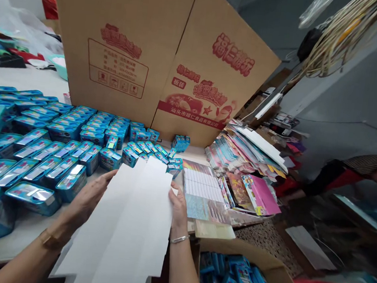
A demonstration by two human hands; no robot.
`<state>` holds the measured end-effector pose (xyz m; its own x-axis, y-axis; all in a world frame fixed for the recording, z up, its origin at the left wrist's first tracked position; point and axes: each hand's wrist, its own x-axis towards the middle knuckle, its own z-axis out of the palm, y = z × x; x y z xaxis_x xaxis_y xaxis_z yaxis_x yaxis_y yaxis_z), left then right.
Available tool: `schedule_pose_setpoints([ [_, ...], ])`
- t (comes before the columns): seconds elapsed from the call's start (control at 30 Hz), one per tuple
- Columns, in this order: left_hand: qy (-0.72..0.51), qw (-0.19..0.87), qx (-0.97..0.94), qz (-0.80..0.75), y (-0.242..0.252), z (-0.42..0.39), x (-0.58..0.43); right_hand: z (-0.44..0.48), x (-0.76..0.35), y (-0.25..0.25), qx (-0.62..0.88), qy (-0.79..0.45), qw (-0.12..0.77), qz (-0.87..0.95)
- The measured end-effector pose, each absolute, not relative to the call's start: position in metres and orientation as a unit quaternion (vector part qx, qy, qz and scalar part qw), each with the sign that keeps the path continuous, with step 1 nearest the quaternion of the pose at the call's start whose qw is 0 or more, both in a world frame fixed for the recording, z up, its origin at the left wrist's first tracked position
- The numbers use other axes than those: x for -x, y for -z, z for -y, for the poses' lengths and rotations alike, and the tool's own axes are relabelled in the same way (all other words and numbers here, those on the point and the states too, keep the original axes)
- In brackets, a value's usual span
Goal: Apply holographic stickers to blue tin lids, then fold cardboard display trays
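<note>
A long flat white cardboard blank [127, 224] with fold creases lies in front of me over the table edge. My left hand [87, 200] grips its left edge, fingers curled under and thumb on top. My right hand [178, 209] holds its right edge the same way; a thin bracelet is on that wrist. Left of the blank, several blue packaged boxes [40, 154] lie in rows on the white table [16, 236]. Just beyond the right hand lies a stack of printed sheets [202, 189].
A tall brown carton [157, 45] with red print stands at the back of the table. Piles of colourful flat packaging [247, 156] spread to the right. An open carton [272, 274] of blue items sits below right. A person's arm [338, 174] shows at the far right.
</note>
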<state>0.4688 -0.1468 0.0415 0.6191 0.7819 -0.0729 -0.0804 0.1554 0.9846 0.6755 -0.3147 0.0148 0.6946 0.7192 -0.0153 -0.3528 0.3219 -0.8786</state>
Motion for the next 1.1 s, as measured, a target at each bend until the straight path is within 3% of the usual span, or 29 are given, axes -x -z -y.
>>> schedule_pose_setpoints([
  [0.07,-0.247,0.816,-0.452,-0.264,-0.055,0.154,-0.467,0.309,-0.665,-0.017,0.447,-0.383,0.789,0.177],
  [0.17,-0.219,0.862,-0.376,-0.26,-0.06,0.16,-0.461,0.303,-0.653,-0.012,0.423,-0.414,0.789,0.167],
  [0.37,-0.233,0.802,-0.412,-0.365,-0.023,0.147,-0.463,0.291,-0.642,0.015,0.379,-0.425,0.814,0.111],
  [0.6,-0.295,0.63,-0.619,-0.364,0.018,0.156,-0.501,0.26,-0.624,0.038,0.645,-0.26,0.698,0.171],
  [0.77,-0.37,0.607,-0.566,-0.417,0.031,0.166,-0.508,0.24,-0.623,0.051,0.668,-0.253,0.686,0.14],
  [0.97,-0.36,0.641,-0.571,-0.365,0.024,0.162,-0.498,0.228,-0.609,0.037,0.668,-0.23,0.685,0.177],
  [1.1,-0.377,0.639,-0.568,-0.356,0.027,0.158,-0.499,0.216,-0.597,0.034,0.707,-0.202,0.625,0.263],
])
